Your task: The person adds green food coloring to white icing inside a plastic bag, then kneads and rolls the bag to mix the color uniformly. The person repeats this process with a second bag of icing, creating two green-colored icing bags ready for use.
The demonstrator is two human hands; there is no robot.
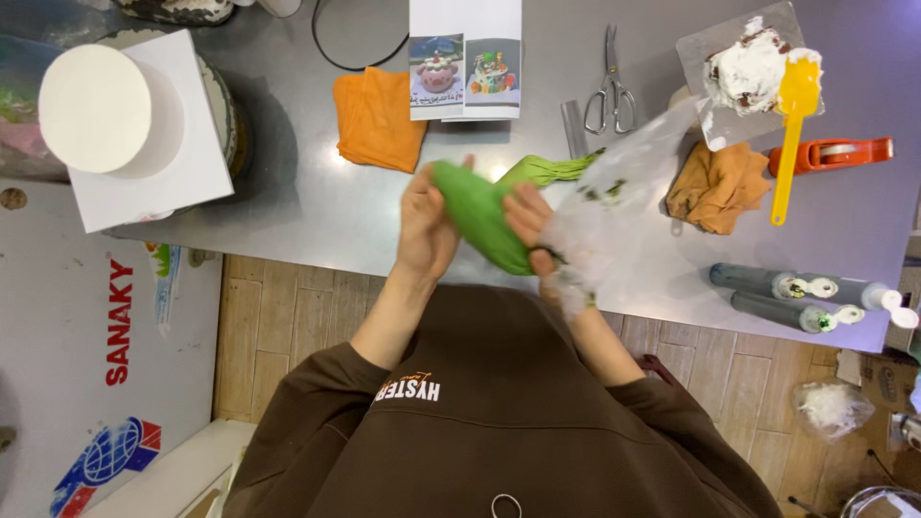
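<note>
A green piping bag full of green cream is held over the steel table's near edge. My left hand presses against the bag's wide left end. My right hand grips the bag from the right, and its twisted green tail points up to the right. A clear, smeared plastic bag drapes over my right hand and wrist.
A white round cake stands on a white board at far left. An orange cloth, a printed sheet with cake pictures, scissors, a yellow spatula, another orange cloth and several piping bags lie around.
</note>
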